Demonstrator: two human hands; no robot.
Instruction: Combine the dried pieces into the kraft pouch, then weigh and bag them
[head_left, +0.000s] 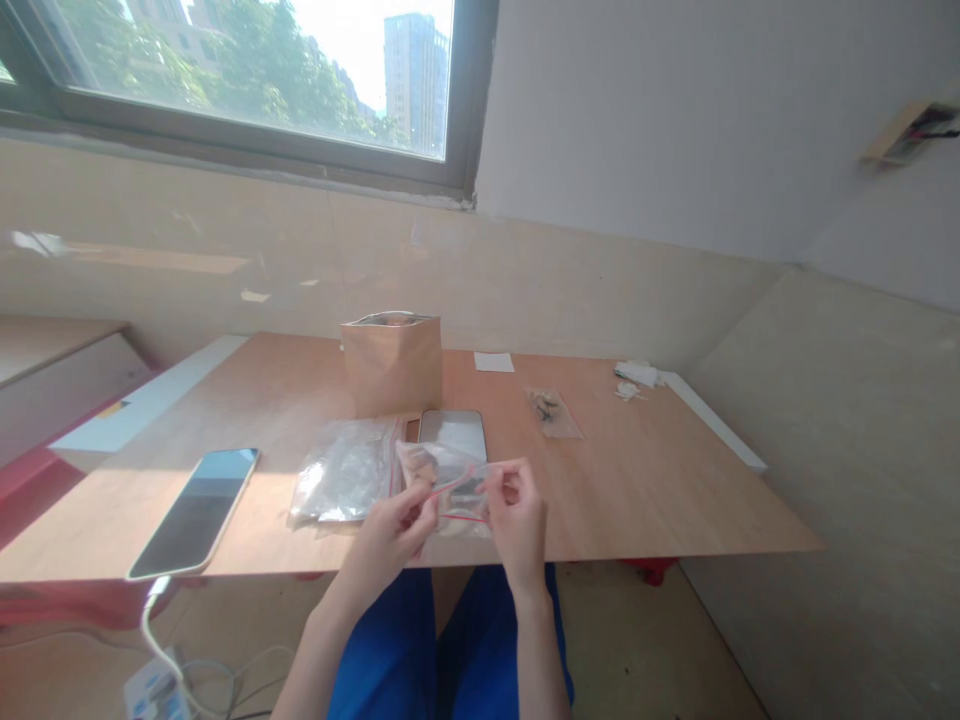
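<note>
Blue trousers (390, 650) fill the bottom of the head view, and above them both forearms rise to the hands, held just over the near edge of a pale plywood table (660, 500). The left hand (386, 540) and right hand (517, 520) hold a clear plastic zip bag (442, 490) with red-lined seal strips between them. The fingers of both hands are closed in pinches on its upper edges near the red strips, pulling the mouth apart, and something dark lies inside, too blurred to name.

Just beyond the bag, a larger crinkled clear plastic bag (345, 470) lies flat on the table, beside a dark-screened phone (452, 433). Behind them stands an open tan kraft paper pouch (391, 365) with a silvery lining. To the left, a white-framed smartphone (193, 512) lies face up near the table edge, with a white charging cable (154, 630) dropping to the floor. To the right lie a small clear bag of dark bits (553, 412), a white paper card (493, 362) and crumpled white scraps (637, 375). A window (247, 80) above the tiled wall shows trees and a tower.
</note>
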